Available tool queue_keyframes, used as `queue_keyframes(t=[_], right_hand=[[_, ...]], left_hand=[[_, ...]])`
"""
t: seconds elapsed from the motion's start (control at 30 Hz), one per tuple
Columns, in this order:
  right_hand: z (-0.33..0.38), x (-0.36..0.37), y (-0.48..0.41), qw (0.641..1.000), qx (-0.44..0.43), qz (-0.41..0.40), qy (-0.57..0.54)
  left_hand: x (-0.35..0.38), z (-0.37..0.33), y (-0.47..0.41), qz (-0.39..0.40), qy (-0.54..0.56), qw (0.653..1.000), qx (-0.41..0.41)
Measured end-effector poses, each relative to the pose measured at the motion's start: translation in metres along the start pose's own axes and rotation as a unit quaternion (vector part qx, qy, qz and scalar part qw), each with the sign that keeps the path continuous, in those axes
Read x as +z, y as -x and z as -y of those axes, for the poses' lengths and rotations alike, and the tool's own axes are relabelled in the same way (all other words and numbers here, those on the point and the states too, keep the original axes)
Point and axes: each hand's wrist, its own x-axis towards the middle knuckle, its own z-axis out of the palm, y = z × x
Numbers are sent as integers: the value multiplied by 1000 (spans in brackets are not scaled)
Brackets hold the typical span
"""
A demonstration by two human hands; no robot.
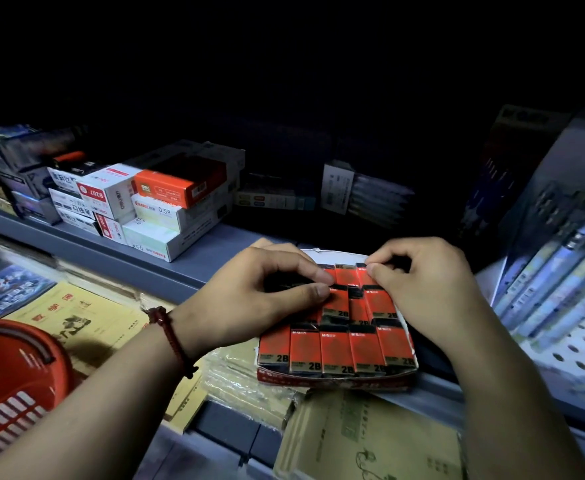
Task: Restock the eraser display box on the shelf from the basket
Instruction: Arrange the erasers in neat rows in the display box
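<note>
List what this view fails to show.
Head view only.
Basket contents: cut off by the left edge.
Display box back-left rows: covered by the left hand.
Eraser pinched by the right hand: top hidden by fingertips.
Shelf rear: too dark.
Pen packs at right: blurred, labels unreadable.

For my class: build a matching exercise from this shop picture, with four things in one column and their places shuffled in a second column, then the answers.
Things
1. basket
2. eraser box
3. bracelet
4. orange box

Places
A. round the left wrist
B. on top of the stack at the back left of the shelf
C. lower left, below the shelf
D. at the shelf's front edge, in the middle

Pairs: 1-C, 2-D, 3-A, 4-B
</note>
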Motion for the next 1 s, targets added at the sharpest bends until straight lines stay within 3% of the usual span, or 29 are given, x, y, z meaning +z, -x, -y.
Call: queue_keyframes(t=[0.3,0.53,1.0], right_hand=[[12,5,1,996,-51,33,71],[27,9,3,978,-34,89,187],[23,11,2,988,-41,80,123]], left_hand=[[3,3,-1,-22,7,1000,1],[4,3,-1,-24,-4,1000,17],[8,6,-2,-46,-24,999,-2]])
